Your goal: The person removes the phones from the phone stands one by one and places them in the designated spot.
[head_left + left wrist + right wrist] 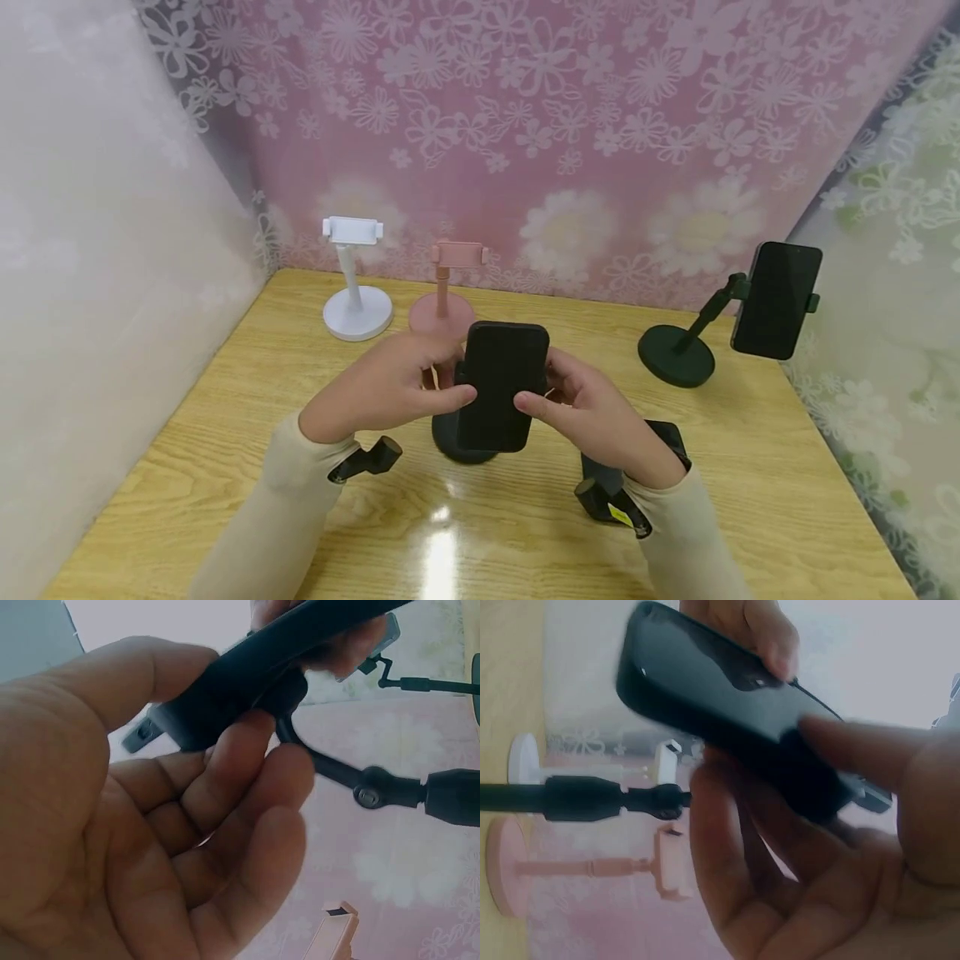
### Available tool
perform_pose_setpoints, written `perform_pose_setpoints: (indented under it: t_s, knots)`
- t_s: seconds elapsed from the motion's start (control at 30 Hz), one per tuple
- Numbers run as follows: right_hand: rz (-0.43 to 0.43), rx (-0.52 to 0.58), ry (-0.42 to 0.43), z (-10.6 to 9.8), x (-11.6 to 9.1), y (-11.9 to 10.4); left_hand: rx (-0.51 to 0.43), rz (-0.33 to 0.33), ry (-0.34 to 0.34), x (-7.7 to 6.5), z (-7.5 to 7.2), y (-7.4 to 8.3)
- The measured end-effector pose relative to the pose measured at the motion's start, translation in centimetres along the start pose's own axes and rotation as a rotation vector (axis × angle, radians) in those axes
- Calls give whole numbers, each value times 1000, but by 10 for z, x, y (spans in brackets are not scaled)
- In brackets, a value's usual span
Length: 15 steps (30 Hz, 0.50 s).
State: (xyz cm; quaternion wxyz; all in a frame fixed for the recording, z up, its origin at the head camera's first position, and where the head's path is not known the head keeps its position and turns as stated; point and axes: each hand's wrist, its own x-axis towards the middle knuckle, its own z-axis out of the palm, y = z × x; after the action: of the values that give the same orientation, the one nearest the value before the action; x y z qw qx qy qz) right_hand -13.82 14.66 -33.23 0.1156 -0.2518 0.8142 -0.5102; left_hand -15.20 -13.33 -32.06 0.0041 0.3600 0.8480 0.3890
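Note:
A black smartphone (502, 383) stands tilted in front of me, above the round base (444, 433) of a black phone stand. My left hand (397, 379) holds its left edge, the thumb on the front and the fingers curled behind, by the stand's clamp. On the right edge, my right hand (588, 408) pinches it likewise, thumb over the screen. In the left wrist view, the stand's jointed arm (390, 791) runs from behind the phone (225, 694). The right wrist view shows the glossy phone front (705, 675); fingers hide much of the clamp.
White (357, 312) and pink (442, 315) phone stands stand at the back left of the wooden table (375, 533). At the right, a dark green stand (677, 356) holds another phone (777, 300). A dark flat device (666, 432) lies partly hidden under my right forearm.

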Motion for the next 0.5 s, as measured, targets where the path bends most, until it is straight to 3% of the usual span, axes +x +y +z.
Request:
perform_pose_setpoints:
  t_s: [0.1, 0.23, 0.5]
  knots:
    - [-25, -80, -18, -2, -2, 1, 11, 6, -50, -1, -2, -2]
    - [-79, -168, 20, -2, -2, 1, 39, 20, -71, 0, -4, -6]
    - [-82, -220, 49, -3, -1, 2, -1, -15, -31, -2, -6, -10]
